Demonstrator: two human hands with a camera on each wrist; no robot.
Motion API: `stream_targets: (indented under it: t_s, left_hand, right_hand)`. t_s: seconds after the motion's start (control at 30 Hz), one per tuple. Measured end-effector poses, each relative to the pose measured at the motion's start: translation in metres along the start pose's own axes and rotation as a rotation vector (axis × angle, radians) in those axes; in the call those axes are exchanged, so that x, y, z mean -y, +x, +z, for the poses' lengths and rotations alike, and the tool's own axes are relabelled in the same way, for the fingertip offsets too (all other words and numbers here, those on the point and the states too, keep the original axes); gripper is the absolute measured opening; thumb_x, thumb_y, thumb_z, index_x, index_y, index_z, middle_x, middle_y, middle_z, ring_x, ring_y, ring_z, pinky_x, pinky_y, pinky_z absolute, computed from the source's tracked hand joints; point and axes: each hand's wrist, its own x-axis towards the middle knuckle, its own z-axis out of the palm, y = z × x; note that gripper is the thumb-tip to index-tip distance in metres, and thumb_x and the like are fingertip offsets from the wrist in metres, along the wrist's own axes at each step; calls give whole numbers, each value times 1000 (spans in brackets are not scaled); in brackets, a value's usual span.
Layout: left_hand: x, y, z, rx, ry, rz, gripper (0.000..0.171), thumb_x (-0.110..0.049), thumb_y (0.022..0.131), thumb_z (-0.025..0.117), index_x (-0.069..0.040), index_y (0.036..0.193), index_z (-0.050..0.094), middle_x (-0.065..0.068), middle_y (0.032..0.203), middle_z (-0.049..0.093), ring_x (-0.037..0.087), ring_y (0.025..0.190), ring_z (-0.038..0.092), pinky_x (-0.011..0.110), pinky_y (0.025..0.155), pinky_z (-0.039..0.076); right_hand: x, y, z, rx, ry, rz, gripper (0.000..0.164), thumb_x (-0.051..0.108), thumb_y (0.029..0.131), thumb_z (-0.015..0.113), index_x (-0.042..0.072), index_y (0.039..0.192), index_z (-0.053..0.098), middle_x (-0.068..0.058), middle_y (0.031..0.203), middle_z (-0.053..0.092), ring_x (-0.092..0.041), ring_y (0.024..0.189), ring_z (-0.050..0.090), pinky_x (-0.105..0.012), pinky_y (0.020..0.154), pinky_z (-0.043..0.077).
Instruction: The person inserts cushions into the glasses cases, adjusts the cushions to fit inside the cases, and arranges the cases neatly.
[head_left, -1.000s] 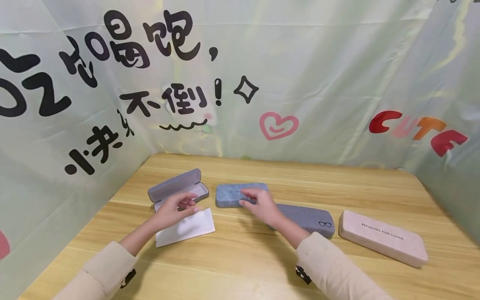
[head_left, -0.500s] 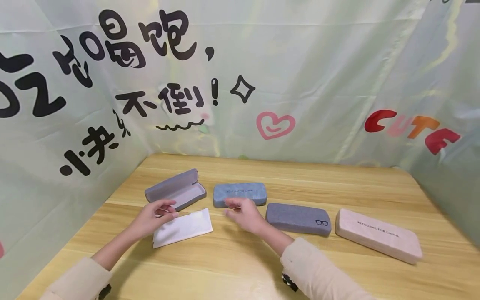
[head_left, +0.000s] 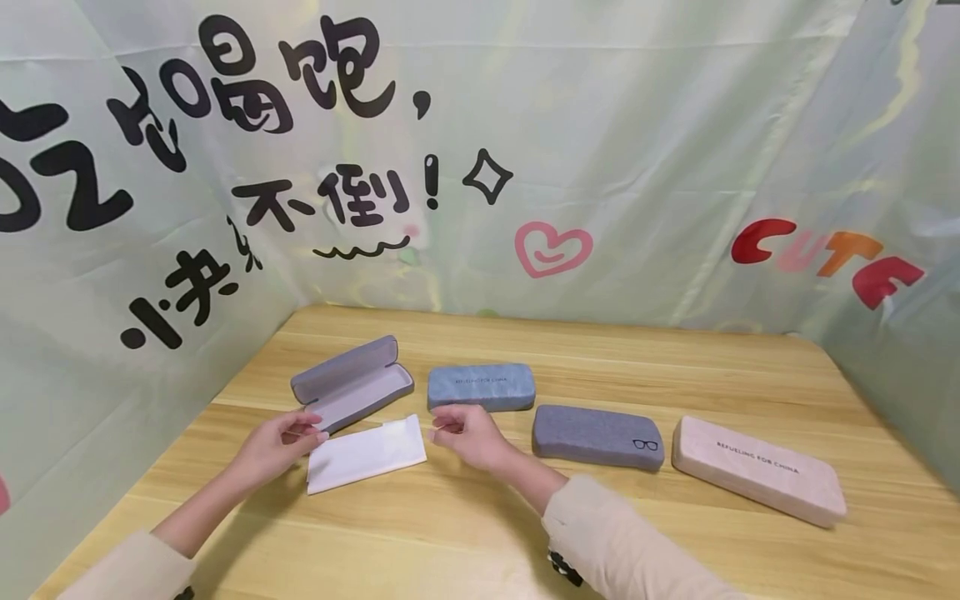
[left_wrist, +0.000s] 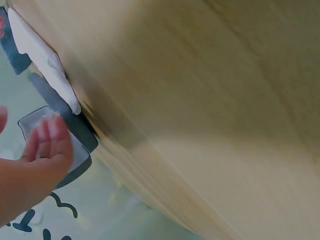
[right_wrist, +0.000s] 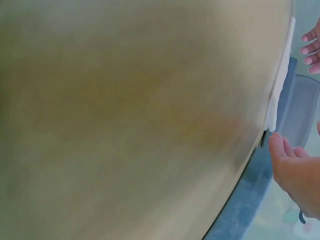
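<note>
A folded white cloth (head_left: pixel 367 457) lies flat on the wooden table, in front of an open grey-blue glasses case (head_left: pixel 352 379) with a pale lining. My left hand (head_left: pixel 273 450) hovers by the cloth's left end and the case's front corner, its fingers loosely curved around nothing. Past the cloth's right end is my right hand (head_left: pixel 472 437), also loosely curved and holding nothing visible. Just behind it sits a closed light blue glasses case (head_left: pixel 480 387). The left wrist view has the left hand (left_wrist: pixel 47 155) in front of the open case, apart from the cloth (left_wrist: pixel 42 57).
To the right lie a closed grey-blue glasses case (head_left: pixel 596 437) with a small glasses print and a closed pink case (head_left: pixel 757 471) with lettering. The wooden table (head_left: pixel 390 542) is bounded by a printed pale curtain (head_left: pixel 637 150) at the back and sides.
My left hand has drawn back leftward from over the open case and cloth. The right hand has come left and nearer, off the light blue case. The cases and cloth stay put.
</note>
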Motion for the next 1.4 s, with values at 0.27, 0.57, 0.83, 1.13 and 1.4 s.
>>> stream_targets:
  t_s: [0.27,0.57,0.83,1.13,1.4]
  left_hand:
    - [3,-6,-6,86,-83,-230,53,-22,90,57,16,124,44,26,110,57,25,91,57,28,66,51]
    - [-2,-7,-2,106,-194,-389,67,-26,91,55,16,135,25,35,130,38,36,105,54,29,72,52]
    - [-16,-1,11,102,-238,-438,77,-27,90,56,13,140,14,32,135,31,33,103,52,29,71,50]
    - [-21,-4,16,100,-164,-418,72,-27,88,56,13,136,20,31,122,42,31,100,50,27,69,43]
    - [-21,-6,19,86,-156,-418,70,-25,88,57,15,134,22,25,106,50,29,95,51,27,69,44]
  right_hand:
    - [-1,-2,13,-35,108,163,39,1,85,60,-14,120,52,-21,101,64,-23,94,61,-29,78,52]
    - [9,-2,25,-52,147,291,47,5,85,57,-13,127,47,-22,113,60,-21,91,61,-30,77,51]
    - [18,-1,22,-127,194,396,48,2,85,55,-16,128,43,-29,129,49,-34,105,60,-36,86,51]
    - [24,3,25,-110,228,466,47,3,85,57,-16,126,43,-24,113,58,-29,98,60,-37,81,53]
    - [23,6,30,-67,228,506,48,3,83,58,-15,125,42,-16,91,61,-20,76,57,-31,69,53]
